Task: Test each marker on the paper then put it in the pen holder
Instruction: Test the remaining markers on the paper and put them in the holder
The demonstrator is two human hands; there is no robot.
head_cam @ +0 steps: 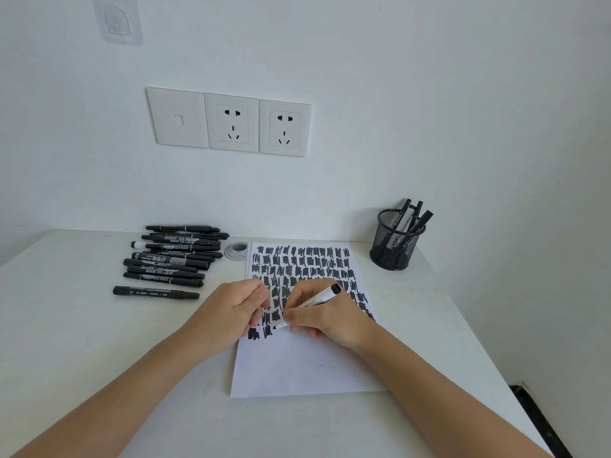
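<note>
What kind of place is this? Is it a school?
Probably a writing desk in a home or office; I can't tell which. The white desk meets a wall with sockets, and holds scribbled paper, a pen holder and markers.

From here the paper (297,365) reads as a thin, matt white sheet, its ink patches flat black. The pen holder (395,242) is black wire mesh, metal by the look. The loose markers (165,259) are faintly shiny black plastic. The marker (322,297) in my right hand (324,322) has a smooth white barrel. The counter (99,342) looks matt white.
</note>
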